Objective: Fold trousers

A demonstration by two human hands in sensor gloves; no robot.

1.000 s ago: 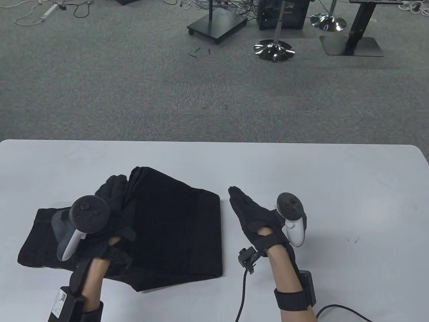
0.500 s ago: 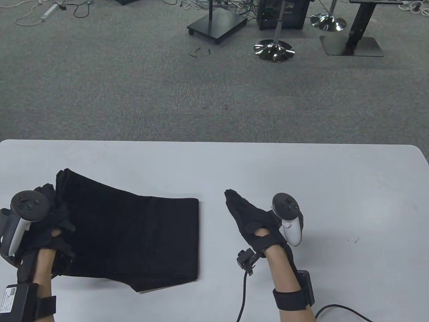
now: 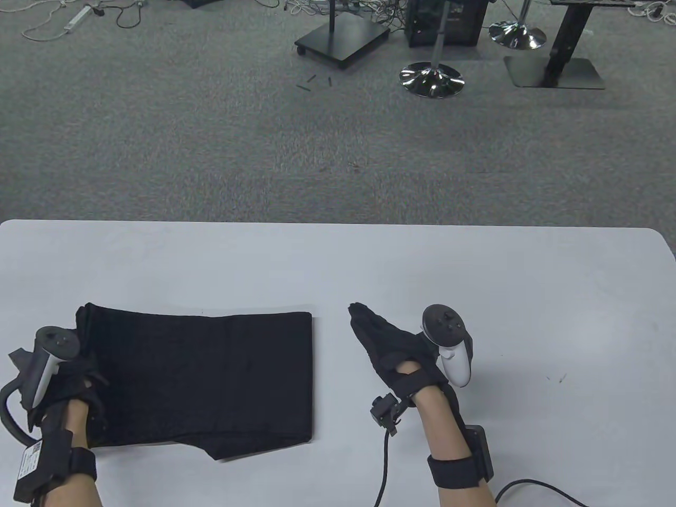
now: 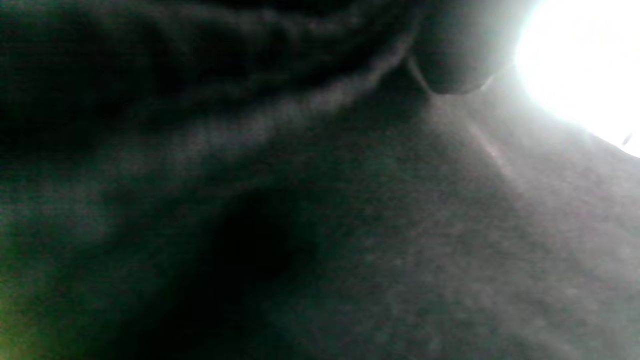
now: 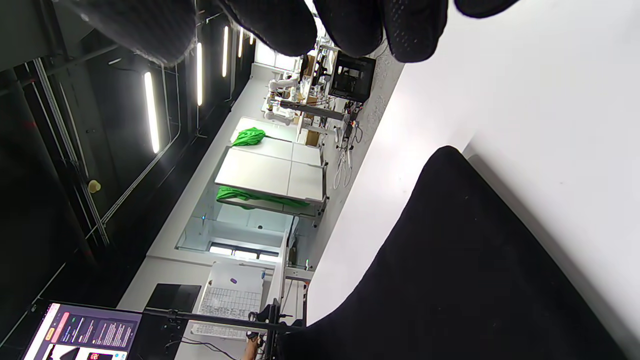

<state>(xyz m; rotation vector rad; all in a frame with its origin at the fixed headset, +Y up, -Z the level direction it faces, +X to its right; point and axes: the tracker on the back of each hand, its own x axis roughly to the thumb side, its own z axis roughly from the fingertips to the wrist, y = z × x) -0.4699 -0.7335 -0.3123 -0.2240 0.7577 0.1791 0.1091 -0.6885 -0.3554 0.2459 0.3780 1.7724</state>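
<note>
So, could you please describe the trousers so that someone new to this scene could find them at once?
Start at the white table and go to its near left part. The trousers lie there as a flat black folded bundle, with the left hand at its left edge. Nothing else on the table is cloth.

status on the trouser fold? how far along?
Done: the black trousers lie as a compact, roughly rectangular stack on the white table. In hand: the left hand rests on the stack's left edge; whether its grip is closed on cloth is hidden. The right hand lies flat on the table, apart from the cloth. Left: probably just letting go; a corner pokes out at the near edge.
</note>
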